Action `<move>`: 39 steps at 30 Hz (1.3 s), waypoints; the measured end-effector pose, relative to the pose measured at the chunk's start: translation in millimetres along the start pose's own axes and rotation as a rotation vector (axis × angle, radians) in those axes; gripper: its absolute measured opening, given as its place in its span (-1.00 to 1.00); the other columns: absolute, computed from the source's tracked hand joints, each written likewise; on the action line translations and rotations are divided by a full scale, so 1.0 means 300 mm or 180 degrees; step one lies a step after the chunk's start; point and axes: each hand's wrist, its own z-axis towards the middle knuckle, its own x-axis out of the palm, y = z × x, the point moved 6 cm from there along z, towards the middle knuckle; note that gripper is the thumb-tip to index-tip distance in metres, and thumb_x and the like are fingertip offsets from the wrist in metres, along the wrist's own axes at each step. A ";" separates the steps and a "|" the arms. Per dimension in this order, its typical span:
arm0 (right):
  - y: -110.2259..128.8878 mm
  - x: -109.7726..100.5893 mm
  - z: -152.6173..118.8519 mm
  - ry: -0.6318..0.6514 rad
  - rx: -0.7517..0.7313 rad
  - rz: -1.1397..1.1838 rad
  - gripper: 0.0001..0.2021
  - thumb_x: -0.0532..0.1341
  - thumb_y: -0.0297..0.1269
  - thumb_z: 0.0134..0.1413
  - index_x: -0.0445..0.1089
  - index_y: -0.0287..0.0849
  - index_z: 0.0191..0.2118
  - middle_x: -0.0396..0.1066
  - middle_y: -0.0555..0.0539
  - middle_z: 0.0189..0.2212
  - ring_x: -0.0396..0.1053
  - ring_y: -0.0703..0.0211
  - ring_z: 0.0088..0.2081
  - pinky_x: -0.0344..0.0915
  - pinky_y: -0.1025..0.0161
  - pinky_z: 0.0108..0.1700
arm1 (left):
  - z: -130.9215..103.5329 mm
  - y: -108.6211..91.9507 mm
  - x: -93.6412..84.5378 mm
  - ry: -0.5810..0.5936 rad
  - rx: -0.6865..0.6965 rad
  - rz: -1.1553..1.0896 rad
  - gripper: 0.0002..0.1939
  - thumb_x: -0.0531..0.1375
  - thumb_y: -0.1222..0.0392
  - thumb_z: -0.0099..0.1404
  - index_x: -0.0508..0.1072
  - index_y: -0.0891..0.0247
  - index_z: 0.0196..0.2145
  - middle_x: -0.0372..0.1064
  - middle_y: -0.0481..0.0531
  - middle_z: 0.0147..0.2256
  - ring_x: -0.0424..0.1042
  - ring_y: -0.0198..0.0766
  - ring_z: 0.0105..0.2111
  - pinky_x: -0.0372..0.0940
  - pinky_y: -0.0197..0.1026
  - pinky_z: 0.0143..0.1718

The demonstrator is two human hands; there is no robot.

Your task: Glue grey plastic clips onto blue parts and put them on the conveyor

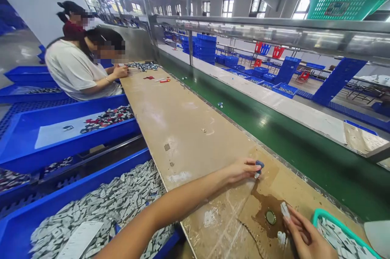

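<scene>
My left hand [240, 170] reaches over the table, its fingers closed on a small dark blue piece [259, 164]. Something whitish shows just under those fingertips. Nearer to me, my right hand [306, 232] pinches a small white plastic piece [285, 210] between thumb and fingers. A small round dish [270, 217] of liquid sits on wet, stained cardboard [254, 210] beside my right fingertips. Another whitish piece [282, 238] lies on the cardboard below them. Right of this hand stands a green basket [317, 215] holding many white pieces.
A blue tray [18, 226] of grey-white pieces stands left of the table [170, 120]. Beyond it is another blue tray [18, 133] with red and dark pieces. A green conveyor belt [258, 125] runs along the right. Two people [76, 64] sit at the far left.
</scene>
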 end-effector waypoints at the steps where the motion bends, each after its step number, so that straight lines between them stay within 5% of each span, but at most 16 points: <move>1: 0.004 0.009 -0.007 0.0055 0.0055 -0.0008 -0.45 0.32 0.22 -0.12 0.58 -0.11 -0.12 0.62 -0.09 -0.34 0.60 -0.03 -0.35 0.55 0.30 -0.38 | -0.002 0.000 -0.004 -0.0031 0.0016 -0.0024 -0.47 0.56 0.09 -0.29 0.55 0.40 -0.37 0.44 0.02 -0.43 0.39 -0.39 -0.43 0.22 -0.30 -0.30; 9: 0.110 -0.002 -0.082 -0.0348 -0.0208 -0.0703 -0.48 0.21 0.22 0.05 0.58 -0.09 -0.10 0.60 -0.12 -0.18 0.59 -0.01 -0.24 0.52 0.27 -0.27 | -0.008 -0.009 -0.003 -0.0146 0.0018 0.0078 -0.48 0.54 0.04 -0.25 0.57 0.39 -0.35 0.47 0.06 -0.40 0.43 -0.33 -0.39 0.28 -0.23 -0.22; 15: 0.179 0.014 -0.095 -0.0253 -0.0536 -0.1074 -0.65 0.17 -0.03 0.22 0.57 -0.13 -0.09 0.59 -0.15 -0.16 0.56 0.03 -0.15 0.49 0.19 -0.13 | -0.013 -0.008 0.017 -0.0140 -0.0010 0.0155 -0.50 0.53 0.06 -0.23 0.56 0.39 -0.35 0.47 0.04 -0.39 0.42 -0.35 -0.38 0.28 -0.24 -0.24; 25: 0.247 0.071 -0.111 -0.0002 -0.1102 -0.1789 -0.77 0.16 -0.27 0.28 0.56 -0.13 -0.09 0.59 -0.08 -0.31 0.53 0.24 -0.36 0.46 0.34 -0.28 | -0.014 -0.024 0.013 -0.0119 0.0149 0.0564 -0.77 0.36 0.23 0.11 0.56 0.39 -0.26 0.45 0.04 -0.31 0.40 -0.36 -0.33 0.26 -0.18 -0.17; 39: 0.266 0.100 -0.108 0.0185 -0.1261 -0.2082 -0.77 0.15 -0.30 0.29 0.56 -0.13 -0.10 0.57 -0.04 -0.37 0.50 0.27 -0.37 0.45 0.37 -0.28 | -0.028 0.020 0.052 0.0165 -0.0025 0.0685 -0.79 0.37 0.26 0.07 0.58 0.42 -0.32 0.47 0.05 -0.39 0.35 -0.41 -0.46 0.24 -0.25 -0.33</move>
